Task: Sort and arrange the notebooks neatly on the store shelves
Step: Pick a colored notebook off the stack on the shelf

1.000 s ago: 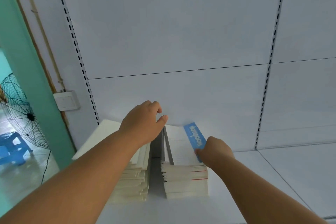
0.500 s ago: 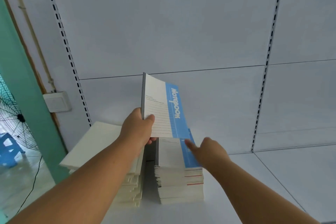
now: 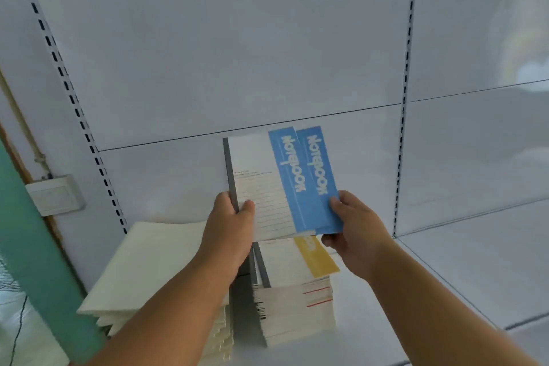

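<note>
Holding two blue-banded notebooks (image 3: 285,184) fanned above the stack (image 3: 294,291), the left hand (image 3: 230,235) pinches the grey spine at 9 o'clock while the right hand (image 3: 355,229) grips the rear book's lower corner at 3 o'clock. Judged risk: the overlapped covers slide apart and one drops onto the yellow-banded notebook (image 3: 309,258), skewing the stack beside the cream pile (image 3: 154,270).

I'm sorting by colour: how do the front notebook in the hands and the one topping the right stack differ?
The held notebook has a blue band; the stack-top notebook has a yellow one. The held one is upright, gripped by the left hand; the other lies flat. Both have white covers and grey spines.
</note>
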